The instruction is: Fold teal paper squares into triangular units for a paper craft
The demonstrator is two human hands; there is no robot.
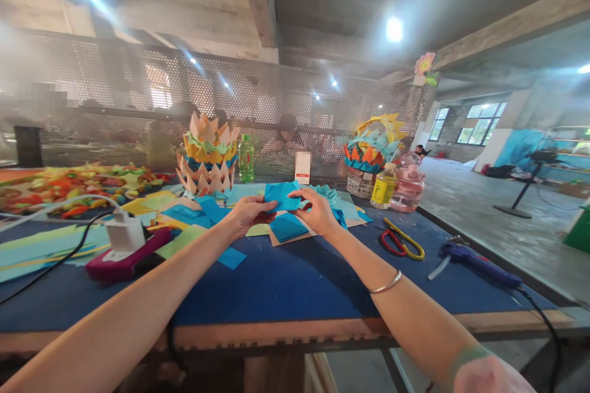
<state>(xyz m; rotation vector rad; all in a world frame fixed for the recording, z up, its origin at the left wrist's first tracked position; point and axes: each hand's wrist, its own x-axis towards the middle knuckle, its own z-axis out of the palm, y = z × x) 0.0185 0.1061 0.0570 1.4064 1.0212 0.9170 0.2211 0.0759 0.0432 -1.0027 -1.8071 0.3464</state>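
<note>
A small blue piece of paper (282, 196) is held up between both hands, above the blue-topped table (276, 295). My left hand (251, 215) pinches its lower left side, thumb in front. My right hand (314, 210) has thumb and fingertips closed on its right edge. Beneath the hands lie blue sheets (288, 227) on a tan sheet. More blue paper (196, 212) is spread to the left, and folded light-blue pieces (325, 193) sit just behind my right hand.
Scissors (401, 239) and a glue gun (479, 263) lie right. Bottles (383, 187) and a folded-paper basket (364, 181) stand behind them. A stacked paper piece (207, 156), a power strip (126, 258) with a white plug, and a colourful pile (83, 187) are left.
</note>
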